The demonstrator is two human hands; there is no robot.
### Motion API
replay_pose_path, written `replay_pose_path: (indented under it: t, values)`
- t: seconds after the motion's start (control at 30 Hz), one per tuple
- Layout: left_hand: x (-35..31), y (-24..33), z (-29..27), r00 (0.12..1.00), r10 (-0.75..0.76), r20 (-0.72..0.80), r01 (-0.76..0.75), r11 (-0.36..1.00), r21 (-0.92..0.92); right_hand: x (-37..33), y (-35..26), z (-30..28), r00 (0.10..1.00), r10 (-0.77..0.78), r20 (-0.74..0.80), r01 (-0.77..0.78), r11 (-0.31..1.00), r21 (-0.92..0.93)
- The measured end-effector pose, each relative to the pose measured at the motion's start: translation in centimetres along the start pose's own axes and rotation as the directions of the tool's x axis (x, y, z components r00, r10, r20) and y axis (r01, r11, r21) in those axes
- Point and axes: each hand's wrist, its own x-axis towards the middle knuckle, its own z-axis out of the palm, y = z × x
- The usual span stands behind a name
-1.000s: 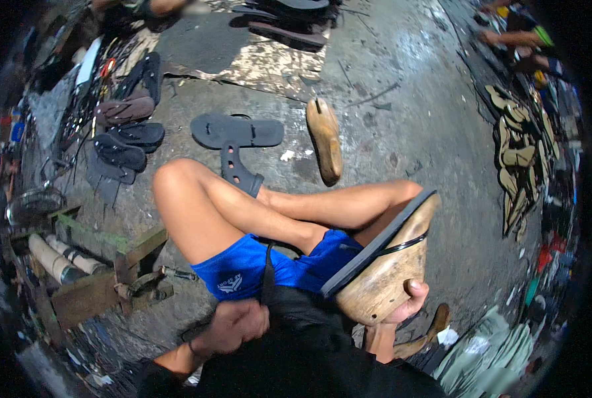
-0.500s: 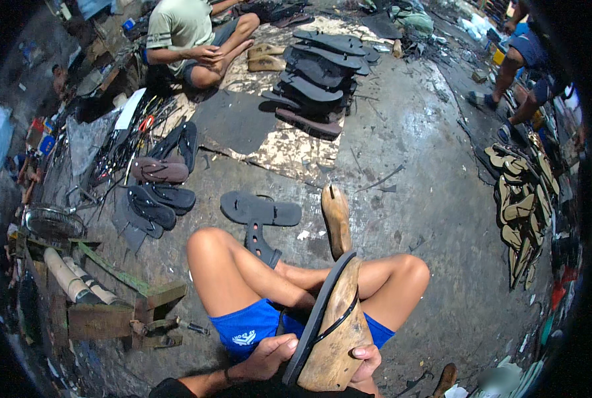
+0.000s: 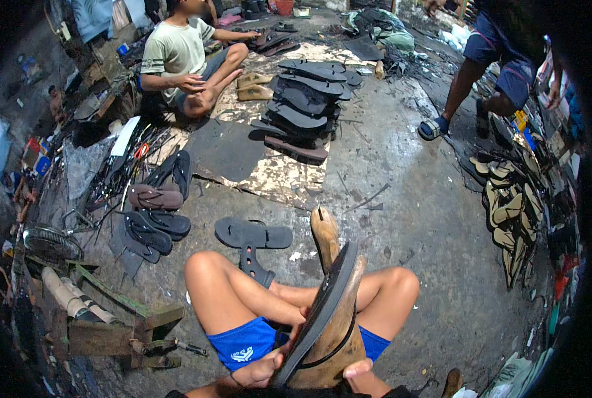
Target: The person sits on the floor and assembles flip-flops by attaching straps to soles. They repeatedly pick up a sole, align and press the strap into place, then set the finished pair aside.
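In front of my lap I hold a wooden shoe last [image 3: 346, 331] tilted upright, with a dark flip-flop [image 3: 321, 312] fitted against it. The flip-flop's thin black strap crosses the last's wooden face. My left hand [image 3: 263, 371] is closed on the sole's outer edge near the heel. At the lower right of the last, my right hand [image 3: 364, 379] grips the wood, thumb showing and the other fingers hidden behind. A second wooden last [image 3: 324, 235] lies on the floor just past my legs. Left of it rests a loose dark sandal [image 3: 253, 233].
A stack of dark flip-flops [image 3: 302, 106] stands ahead on a worn sheet [image 3: 302, 176]. More flip-flops [image 3: 153, 222] lie left, above a wooden bench [image 3: 103, 335]. Tan sandals [image 3: 508, 212] are piled right. One person [image 3: 183, 63] sits far left; another person [image 3: 502, 60] stands far right.
The view has tilted up, so the floor things sit lower. The flip-flop and last have turned, showing more of the sole's underside. The person at right has stepped nearer the middle; the seated person's arm reaches out.
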Motion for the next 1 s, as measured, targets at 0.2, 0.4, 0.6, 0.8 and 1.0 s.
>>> replay_pose_path:
  t: [0.2,0.4,0.6,0.8,1.0]
  values:
    - [1.0,8.4,1.8,0.889,0.411,-0.202,-0.182,0.722,0.668,6.7,0.3,-3.8,0.955,0.164,0.248,-0.022,0.870,-0.493]
    - [-0.1,6.3,-3.8,0.759,0.555,-0.340,-0.067,0.586,0.807,7.9,10.7,-5.2,0.951,0.305,0.046,-0.238,0.821,-0.519]
    - [-0.1,5.4,-6.9,0.769,0.544,-0.334,-0.164,0.674,0.721,8.0,9.9,-3.7,0.990,0.134,0.037,-0.077,0.749,-0.658]
    - [3.6,11.5,-2.3,0.773,0.631,-0.073,-0.545,0.718,0.432,8.7,1.8,1.2,0.991,-0.018,0.136,0.065,0.934,-0.352]
    - [9.9,13.0,-3.5,0.807,0.569,-0.160,-0.574,0.819,0.015,9.5,2.7,-1.2,0.982,-0.161,0.093,0.169,0.560,-0.811]
